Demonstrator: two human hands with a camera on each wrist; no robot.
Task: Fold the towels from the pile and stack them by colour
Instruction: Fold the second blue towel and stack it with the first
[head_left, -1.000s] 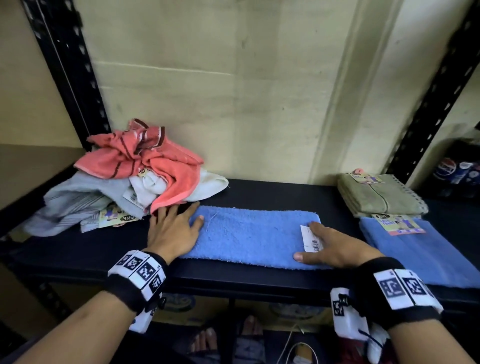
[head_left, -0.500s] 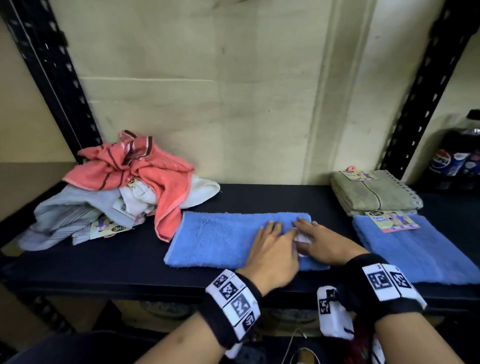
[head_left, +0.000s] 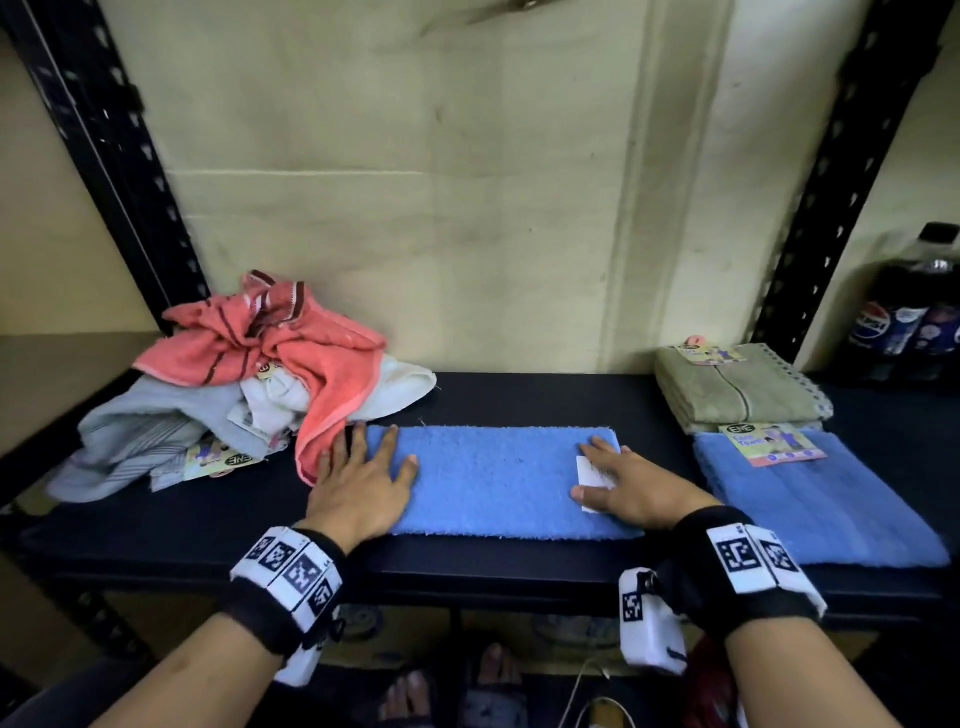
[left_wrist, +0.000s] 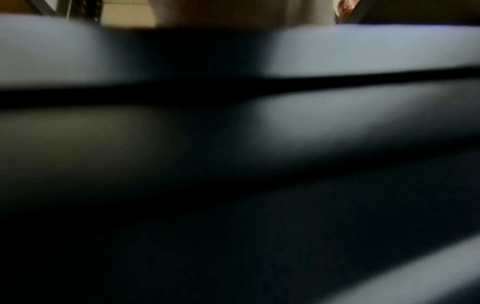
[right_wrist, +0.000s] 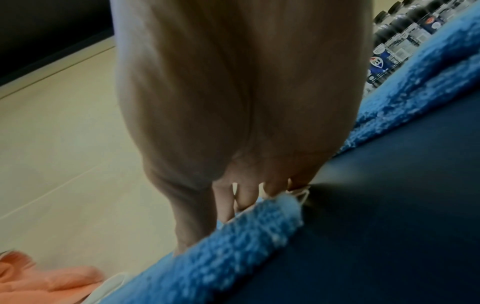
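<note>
— So, how do the hands lie?
— Left hand (head_left: 363, 483) and right hand (head_left: 626, 480) press flat, fingers straight, on opposite ends of the fluffy blue towel (head_left: 498, 478).
— Where?
— Mid-shelf (head_left: 156, 525), a long folded strip.

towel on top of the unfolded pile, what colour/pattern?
Coral-pink towel with dark maroon stripes; clearest in the head view.

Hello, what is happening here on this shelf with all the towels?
A person is folding towels. Both hands lie flat on a blue towel folded into a long strip on the black shelf: the left hand presses its left end, the right hand its right end, over a white label. An unfolded pile of coral, grey and white towels waits at the left. At the right sit a folded green towel and a folded blue one.
</note>
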